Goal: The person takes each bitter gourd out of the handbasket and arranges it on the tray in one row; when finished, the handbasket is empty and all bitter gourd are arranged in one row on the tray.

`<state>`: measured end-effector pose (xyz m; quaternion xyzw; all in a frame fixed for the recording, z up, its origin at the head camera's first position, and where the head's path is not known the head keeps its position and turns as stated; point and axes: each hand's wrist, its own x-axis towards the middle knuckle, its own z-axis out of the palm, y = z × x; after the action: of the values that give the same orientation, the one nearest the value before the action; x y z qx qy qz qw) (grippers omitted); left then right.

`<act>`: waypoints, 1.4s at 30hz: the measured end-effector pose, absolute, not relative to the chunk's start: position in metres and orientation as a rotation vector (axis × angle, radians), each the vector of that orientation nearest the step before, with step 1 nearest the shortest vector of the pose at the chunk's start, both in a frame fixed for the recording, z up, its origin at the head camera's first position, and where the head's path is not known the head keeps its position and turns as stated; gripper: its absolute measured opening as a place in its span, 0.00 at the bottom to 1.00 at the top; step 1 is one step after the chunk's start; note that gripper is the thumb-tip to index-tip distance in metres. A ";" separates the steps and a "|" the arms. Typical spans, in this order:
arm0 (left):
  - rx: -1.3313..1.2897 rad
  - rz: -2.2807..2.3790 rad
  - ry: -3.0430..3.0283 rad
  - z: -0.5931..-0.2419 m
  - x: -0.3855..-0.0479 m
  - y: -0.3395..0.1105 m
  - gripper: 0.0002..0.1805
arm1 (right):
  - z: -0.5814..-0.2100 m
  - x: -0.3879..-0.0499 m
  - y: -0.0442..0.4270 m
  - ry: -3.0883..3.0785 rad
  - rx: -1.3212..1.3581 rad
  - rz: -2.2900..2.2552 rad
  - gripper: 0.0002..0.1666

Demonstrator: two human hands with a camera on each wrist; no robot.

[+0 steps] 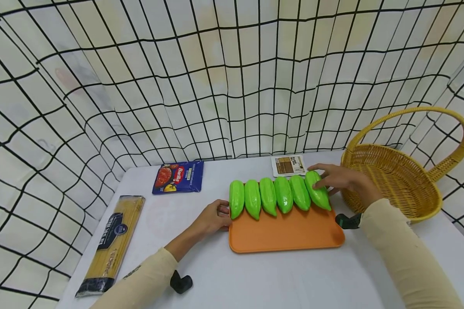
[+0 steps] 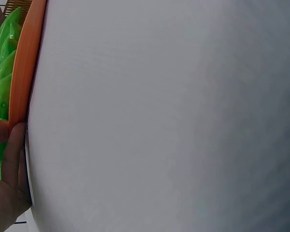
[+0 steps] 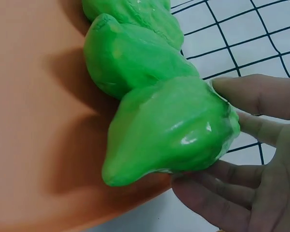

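Note:
Several bright green, pod-shaped pieces (image 1: 268, 196) lie side by side across the back half of an orange tray (image 1: 286, 234). My right hand (image 1: 342, 178) holds the rightmost green piece (image 1: 318, 191), with thumb and fingers around its back end; the right wrist view shows this piece (image 3: 169, 130) leaning against its neighbour (image 3: 130, 58). At the tray's left edge, my left hand (image 1: 212, 219) grips the rim, and in the left wrist view the fingers (image 2: 14, 154) lie along the outside of the orange rim (image 2: 24, 72).
A yellow wicker basket (image 1: 398, 180) with a tall handle stands at the right, close to my right forearm. Behind the tray lies a small white-and-brown packet (image 1: 288, 165). A blue Barilla pouch (image 1: 178, 177) and a spaghetti pack (image 1: 112, 244) lie at left. Black wire mesh surrounds the table.

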<state>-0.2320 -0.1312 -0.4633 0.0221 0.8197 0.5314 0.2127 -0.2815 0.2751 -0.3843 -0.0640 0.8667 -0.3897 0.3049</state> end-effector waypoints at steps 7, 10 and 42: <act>0.067 1.491 2.276 -0.462 -0.231 -0.131 0.36 | -0.389 -0.279 0.272 2.288 -0.136 -1.041 0.54; 0.069 1.486 2.280 -0.463 -0.231 -0.131 0.36 | -0.392 -0.276 0.272 2.293 -0.119 -1.056 0.54; 0.057 1.468 2.285 -0.460 -0.230 -0.129 0.36 | -0.406 -0.276 0.266 2.450 -0.067 -1.059 0.54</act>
<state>-0.2296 -0.1294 -0.4599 0.0204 0.8222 0.5282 0.2108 -0.2755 0.2659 -0.4058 -0.0243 0.8922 -0.3856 0.2339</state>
